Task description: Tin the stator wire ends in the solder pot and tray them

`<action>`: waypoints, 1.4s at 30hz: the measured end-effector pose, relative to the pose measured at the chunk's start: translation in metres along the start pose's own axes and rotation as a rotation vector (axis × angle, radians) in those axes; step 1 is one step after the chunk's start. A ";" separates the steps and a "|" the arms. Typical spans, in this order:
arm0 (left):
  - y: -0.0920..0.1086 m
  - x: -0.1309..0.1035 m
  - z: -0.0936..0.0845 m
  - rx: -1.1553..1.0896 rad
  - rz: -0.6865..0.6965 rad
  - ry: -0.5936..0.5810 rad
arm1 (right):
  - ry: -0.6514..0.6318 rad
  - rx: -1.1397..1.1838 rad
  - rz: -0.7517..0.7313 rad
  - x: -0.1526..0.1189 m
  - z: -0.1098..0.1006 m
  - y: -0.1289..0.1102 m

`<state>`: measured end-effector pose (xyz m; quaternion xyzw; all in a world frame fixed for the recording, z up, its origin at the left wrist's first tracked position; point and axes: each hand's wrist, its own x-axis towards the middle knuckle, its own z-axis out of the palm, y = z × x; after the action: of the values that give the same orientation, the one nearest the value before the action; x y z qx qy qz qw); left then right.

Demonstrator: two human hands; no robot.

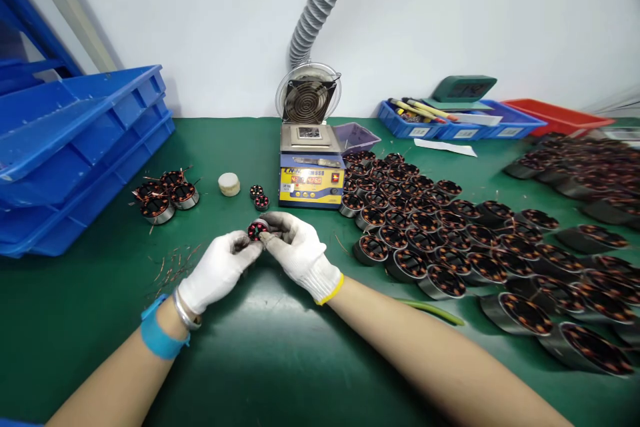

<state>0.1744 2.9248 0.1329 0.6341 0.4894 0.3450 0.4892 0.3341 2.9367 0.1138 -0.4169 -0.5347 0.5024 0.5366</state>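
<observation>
Between my two white-gloved hands is a small round motor stator (258, 231) with copper windings and a dark core. My left hand (220, 267) pinches its left side, and my right hand (296, 247) grips it from the right, the glove's fingertips stained dark. Just beyond them, two small stators (260, 201) lie on the green mat. A round whitish pad (229, 184) sits to their left. Behind the hands stands a yellow and blue solder pot (311, 180) with a lit red display and a metal top.
Rows of wound stators (443, 280) cover the right side. A small group of larger stators (158, 208) and wire clippings (175, 267) lie left, near stacked blue crates (85, 153). A fan (307, 101) with a grey hose (325, 3) stands behind. Blue bins (415, 128) hold tools.
</observation>
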 end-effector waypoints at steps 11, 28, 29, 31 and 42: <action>0.001 -0.004 -0.007 -0.068 0.074 0.222 | 0.047 0.014 0.020 0.002 0.000 0.003; -0.008 -0.001 0.022 0.608 0.131 -0.017 | 0.187 -0.579 -0.390 0.060 -0.054 -0.056; -0.008 -0.002 0.024 0.661 0.131 -0.043 | 0.218 -0.757 -0.447 0.076 -0.065 -0.070; -0.007 -0.005 0.026 0.708 0.128 -0.084 | 0.269 -1.094 -0.447 0.111 -0.084 -0.099; -0.006 -0.005 0.021 0.753 0.148 -0.125 | 0.189 -1.783 -0.078 0.194 -0.087 -0.135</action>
<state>0.1906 2.9142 0.1213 0.8228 0.5038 0.1364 0.2249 0.4182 3.1161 0.2703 -0.6998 -0.6937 -0.1543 0.0722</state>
